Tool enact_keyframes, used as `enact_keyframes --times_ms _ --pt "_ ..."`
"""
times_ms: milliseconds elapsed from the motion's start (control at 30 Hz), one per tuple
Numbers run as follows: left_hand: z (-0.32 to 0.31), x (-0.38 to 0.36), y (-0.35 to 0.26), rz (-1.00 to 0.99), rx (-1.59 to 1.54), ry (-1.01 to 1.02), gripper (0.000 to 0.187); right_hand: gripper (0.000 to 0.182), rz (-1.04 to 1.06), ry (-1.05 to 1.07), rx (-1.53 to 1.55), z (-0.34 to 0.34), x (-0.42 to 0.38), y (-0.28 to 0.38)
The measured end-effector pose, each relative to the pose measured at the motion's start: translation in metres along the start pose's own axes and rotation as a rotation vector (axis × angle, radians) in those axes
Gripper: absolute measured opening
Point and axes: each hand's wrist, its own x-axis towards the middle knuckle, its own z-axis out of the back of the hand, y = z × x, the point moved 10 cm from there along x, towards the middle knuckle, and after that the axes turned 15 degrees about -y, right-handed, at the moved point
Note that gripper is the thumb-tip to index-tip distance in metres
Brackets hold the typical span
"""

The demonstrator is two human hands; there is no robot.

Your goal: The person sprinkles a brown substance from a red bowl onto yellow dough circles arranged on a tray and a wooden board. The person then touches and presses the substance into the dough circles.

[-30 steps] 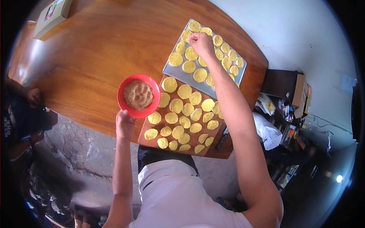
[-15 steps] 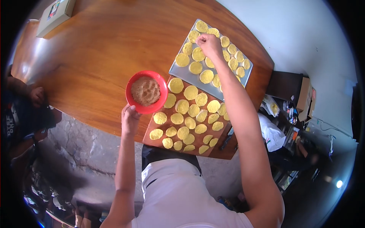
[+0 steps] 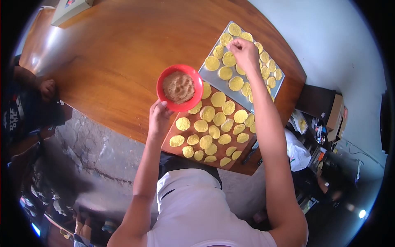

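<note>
My left hand (image 3: 159, 117) grips the rim of a red bowl (image 3: 200, 82), thumb on the near edge. Brown crumbly powder (image 3: 178, 87) lies inside it. Over the upper part of a metal tray (image 3: 216, 84), my right hand (image 3: 244, 52) is pinched, fingertips together above the rounds; whatever they hold is too small to make out. Bread-like rounds with yellow tops (image 3: 235, 83) stand in rows on the tray, partly hidden by my right hand and forearm. More yellow-topped slices (image 3: 207, 113) cover a brown board (image 3: 169, 144) nearer my body, below the bowl.
A knife (image 3: 250, 153) lies by the board's right end, near the table edge. A cardboard box (image 3: 70, 11) sits at the wooden table's (image 3: 119, 53) far left. Another person (image 3: 31, 99) is at the left edge. Shelves with clutter stand right, beside the wall.
The whole view has shifted, so the table things appear farther right. The red bowl has moved slightly closer to the tray. My right hand stays pinched above the same part of the tray.
</note>
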Motion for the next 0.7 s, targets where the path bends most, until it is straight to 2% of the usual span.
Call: enact_keyframes --times_ms 100,167,233,300,400,500,667,700 --pt "-0.018 0.0 0.004 0.022 -0.035 0.001 0.041 0.009 0.091 0.137 0.1 -0.012 -0.053 0.041" --pt "-0.032 -0.001 0.006 0.035 -0.061 0.011 0.041 0.008 0.14 0.263 0.046 -0.021 -0.091 0.078" --pt "-0.04 -0.002 0.011 0.03 -0.026 0.015 0.042 0.009 0.391 0.235 -0.143 -0.039 -0.112 0.077" --pt "-0.043 -0.001 0.014 0.024 0.013 0.025 0.044 0.013 0.428 0.212 -0.167 -0.045 -0.124 0.079" --pt "-0.05 -0.001 0.02 0.027 0.024 0.049 0.044 0.014 0.499 0.236 -0.374 -0.056 -0.132 0.076" --pt "-0.054 -0.003 0.028 0.046 0.038 0.053 0.043 0.007 0.481 0.234 -0.362 -0.058 -0.134 0.063" --pt "-0.069 -0.002 0.033 0.099 -0.035 0.001 0.037 0.008 0.452 0.242 -0.234 -0.04 -0.122 0.062" --pt "-0.071 -0.002 0.035 0.11 -0.028 -0.011 0.037 0.008 0.274 0.213 -0.09 -0.028 -0.113 0.054"
